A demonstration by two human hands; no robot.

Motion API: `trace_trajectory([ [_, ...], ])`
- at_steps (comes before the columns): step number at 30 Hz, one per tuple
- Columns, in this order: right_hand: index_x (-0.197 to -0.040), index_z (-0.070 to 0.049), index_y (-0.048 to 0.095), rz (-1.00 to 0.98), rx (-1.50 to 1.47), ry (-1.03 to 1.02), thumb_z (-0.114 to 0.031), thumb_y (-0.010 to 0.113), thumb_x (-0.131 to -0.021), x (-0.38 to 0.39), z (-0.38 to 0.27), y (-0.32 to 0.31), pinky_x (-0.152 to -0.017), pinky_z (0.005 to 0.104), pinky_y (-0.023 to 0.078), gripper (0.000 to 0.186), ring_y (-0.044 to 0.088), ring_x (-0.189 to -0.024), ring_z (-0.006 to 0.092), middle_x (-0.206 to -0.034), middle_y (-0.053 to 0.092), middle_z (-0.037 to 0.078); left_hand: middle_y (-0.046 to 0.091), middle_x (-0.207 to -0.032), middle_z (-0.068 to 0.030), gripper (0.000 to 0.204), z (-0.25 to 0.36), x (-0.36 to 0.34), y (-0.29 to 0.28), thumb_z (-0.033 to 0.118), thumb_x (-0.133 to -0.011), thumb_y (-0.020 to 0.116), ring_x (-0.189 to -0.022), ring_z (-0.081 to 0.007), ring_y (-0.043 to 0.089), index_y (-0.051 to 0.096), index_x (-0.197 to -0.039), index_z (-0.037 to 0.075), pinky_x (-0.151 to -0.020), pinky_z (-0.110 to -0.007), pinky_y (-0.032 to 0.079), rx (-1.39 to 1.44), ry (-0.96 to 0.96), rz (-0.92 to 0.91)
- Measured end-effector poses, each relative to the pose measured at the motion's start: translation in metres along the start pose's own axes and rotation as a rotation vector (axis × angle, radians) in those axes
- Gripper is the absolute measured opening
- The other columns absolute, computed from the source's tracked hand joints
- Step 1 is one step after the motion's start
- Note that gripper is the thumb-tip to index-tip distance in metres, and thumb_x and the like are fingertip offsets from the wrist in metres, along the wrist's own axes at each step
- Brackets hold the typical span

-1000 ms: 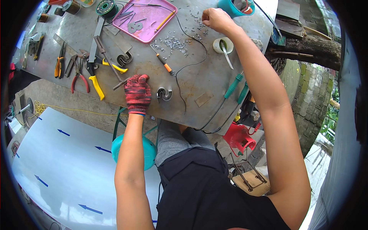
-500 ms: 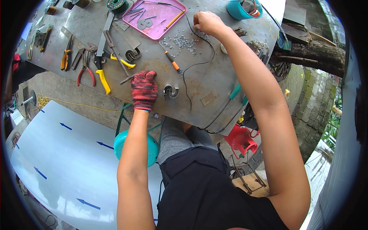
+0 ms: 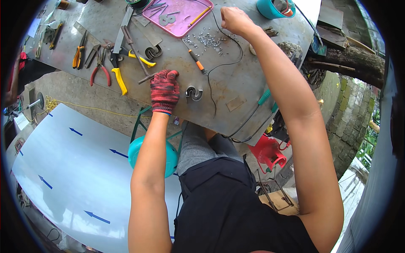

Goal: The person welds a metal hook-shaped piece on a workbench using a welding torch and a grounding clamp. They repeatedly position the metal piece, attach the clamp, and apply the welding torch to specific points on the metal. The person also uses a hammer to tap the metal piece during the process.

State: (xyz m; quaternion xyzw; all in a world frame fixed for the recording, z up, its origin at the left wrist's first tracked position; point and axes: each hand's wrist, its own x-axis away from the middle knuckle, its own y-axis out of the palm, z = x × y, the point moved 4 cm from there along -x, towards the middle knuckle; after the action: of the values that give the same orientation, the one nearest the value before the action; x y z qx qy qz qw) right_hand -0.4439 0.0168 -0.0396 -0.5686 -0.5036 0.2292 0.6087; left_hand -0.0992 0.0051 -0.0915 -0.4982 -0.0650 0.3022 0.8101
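Comparing this moment with one second ago, we see our right hand (image 3: pixel 235 20) nearer the pink tray (image 3: pixel 179 28), and farther from the teal bucket (image 3: pixel 274 9). Our right forearm now covers most of the pale cup (image 3: pixel 252 49), which stood in plain sight before. Our gloved left hand (image 3: pixel 165 92) has kept its place on the bench (image 3: pixel 238 88), and the whole scene sits a little higher and farther right in our view.

The left fingers are clenched over the crosspiece of the T-shaped bar (image 3: pixel 132 44). The right fingers are curled in tightly beyond the scattered metal bits (image 3: pixel 209 40); whether they pinch something small, we cannot tell.

The bar lies at a slant near the front edge of the bench, its shaft across the yellow-handled cutters (image 3: pixel 120 80). We see it dull, dark brown and rust-toned, with a straight shaft and a short crosspiece partly hidden by our glove. Just right of that glove is an S-shaped metal piece (image 3: pixel 194 93), shiny along its curved edges.
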Motion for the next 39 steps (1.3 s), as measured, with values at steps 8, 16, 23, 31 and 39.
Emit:
trace_trajectory([
  [8, -0.099, 0.002, 0.066, 0.434, -0.516, -0.167, -0.011, 0.068, -0.087, 0.095, -0.043, -0.061, -0.084, 0.045, 0.054, 0.018, 0.069, -0.096, 0.0375, -0.103, 0.072, 0.019, 0.066, -0.103, -0.0142, 0.032, 0.002, -0.001, -0.003, 0.004, -0.078, 0.065, -0.098, -0.038, 0.063, 0.066, -0.109, 0.013, -0.088, -0.05, 0.049, 0.011, 0.008, 0.038],
  [16, -0.096, 0.0, 0.066, 0.197, -0.831, 0.043, -0.003, 0.067, -0.086, 0.26, -0.074, -0.014, -0.075, 0.0398, 0.053, 0.01, 0.065, -0.08, 0.0291, -0.089, 0.065, 0.014, 0.065, -0.112, -0.0133, 0.059, -0.001, -0.018, -0.006, -0.018, -0.084, 0.051, -0.104, -0.0326, 0.064, 0.072, -0.125, 0.018, -0.096, -0.04, 0.052, 0.437, -0.045, -0.361],
  [23, -0.095, -0.002, 0.066, 0.19, -0.818, 0.123, -0.003, 0.068, -0.087, 0.283, -0.075, 0.034, -0.077, 0.041, 0.051, 0.008, 0.065, -0.084, 0.0301, -0.088, 0.066, 0.013, 0.064, -0.124, -0.0127, 0.07, 0.024, -0.027, -0.024, -0.016, -0.079, 0.053, -0.112, -0.0344, 0.065, 0.068, -0.133, 0.026, -0.097, -0.04, 0.054, 0.259, 0.128, -0.725],
  [31, -0.097, -0.005, 0.07, 0.331, -0.542, 0.042, -0.013, 0.069, -0.089, 0.138, -0.059, 0.061, -0.089, 0.0453, 0.052, 0.012, 0.065, -0.098, 0.0346, -0.097, 0.07, 0.015, 0.063, -0.118, -0.0149, 0.043, 0.023, 0.006, -0.034, 0.008, -0.079, 0.078, -0.111, -0.0361, 0.062, 0.072, -0.12, 0.016, -0.096, -0.044, 0.052, 0.221, -0.054, -0.557],
  [39, -0.097, -0.007, 0.077, 0.383, -0.455, 0.096, -0.02, 0.071, -0.087, 0.07, -0.077, 0.056, -0.095, 0.0461, 0.052, 0.018, 0.066, -0.103, 0.034, -0.101, 0.073, 0.014, 0.062, -0.129, -0.0143, 0.069, 0.02, 0.026, -0.032, 0.02, -0.071, 0.087, -0.118, -0.0373, 0.059, 0.062, -0.136, 0.021, -0.104, -0.048, 0.047, 0.173, -0.176, -0.451],
])
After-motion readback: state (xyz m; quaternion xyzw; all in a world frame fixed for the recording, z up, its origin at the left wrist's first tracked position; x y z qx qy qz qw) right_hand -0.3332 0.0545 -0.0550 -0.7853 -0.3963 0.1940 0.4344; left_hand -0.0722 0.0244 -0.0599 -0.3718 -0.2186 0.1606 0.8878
